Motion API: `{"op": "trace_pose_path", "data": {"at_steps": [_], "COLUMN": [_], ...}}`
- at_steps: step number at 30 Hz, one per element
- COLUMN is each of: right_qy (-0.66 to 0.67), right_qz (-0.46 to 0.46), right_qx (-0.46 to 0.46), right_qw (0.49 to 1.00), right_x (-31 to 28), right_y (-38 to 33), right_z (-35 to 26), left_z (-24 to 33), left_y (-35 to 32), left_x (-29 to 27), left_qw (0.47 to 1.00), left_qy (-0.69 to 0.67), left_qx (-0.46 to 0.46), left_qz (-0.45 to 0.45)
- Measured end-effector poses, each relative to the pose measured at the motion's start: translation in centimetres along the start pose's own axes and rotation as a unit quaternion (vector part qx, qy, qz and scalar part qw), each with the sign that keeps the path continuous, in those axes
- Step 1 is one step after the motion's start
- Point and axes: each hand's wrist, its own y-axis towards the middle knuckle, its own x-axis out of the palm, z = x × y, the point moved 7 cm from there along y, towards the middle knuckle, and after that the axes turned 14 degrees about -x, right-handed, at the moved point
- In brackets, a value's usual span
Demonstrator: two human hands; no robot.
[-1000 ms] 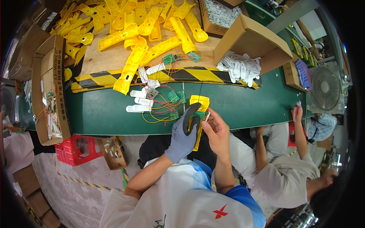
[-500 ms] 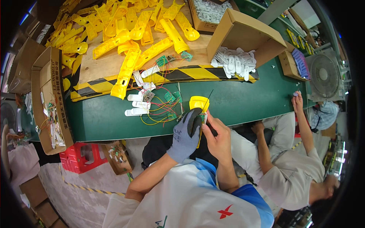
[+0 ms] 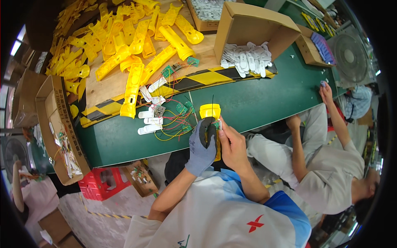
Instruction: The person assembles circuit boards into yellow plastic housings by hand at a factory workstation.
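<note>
"What just changed?"
"The thin dark wire (image 3: 212,100), leaning right before, stands nearly upright; work stays on 1 yellow housing (image 3: 210,110) over the worktop's (image 3: 256,101) edge"
"Fingers?"
"Left hand (image 3: 202,144): wrapped round it; right hand (image 3: 235,144): at its green board (image 3: 217,124), grip unclear"

Gloved left hand (image 3: 202,144) around a yellow shell (image 3: 210,111), bare right hand (image 3: 234,145) at its green circuit board (image 3: 217,124).

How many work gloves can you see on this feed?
1: the blue-grey and black glove, worn on the person's left hand at the yellow casing. The right hand is bare. Others may be hidden toward the dark rim.
</note>
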Motion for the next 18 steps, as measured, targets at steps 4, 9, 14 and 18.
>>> {"op": "trace_pose_path", "data": {"at_steps": [4, 9, 14, 18], "right_qy": [0.024, 0.056, 0.083, 0.0], "right_qz": [0.004, 0.003, 0.01, -0.019], "right_qx": [0.015, 0.022, 0.023, 0.002], "right_qw": [1.0, 0.998, 0.996, 1.0], "right_x": [-0.1, -0.2, 0.0, -0.4], "right_y": [-0.4, -0.6, -0.4, -0.2], "right_z": [0.4, 0.5, 0.5, -0.5], "left_z": [-0.3, -0.2, 0.0, 0.1], "left_y": [0.0, -0.3, -0.4, -0.2], "left_x": [0.2, 0.1, -0.2, 0.0], "left_qw": [1.0, 1.0, 0.998, 0.999], "left_qy": [0.001, 0.003, -0.024, -0.017], "left_qx": [-0.003, 0.005, 0.021, 0.027], "left_qz": [-0.002, 0.021, 0.06, 0.041]}}
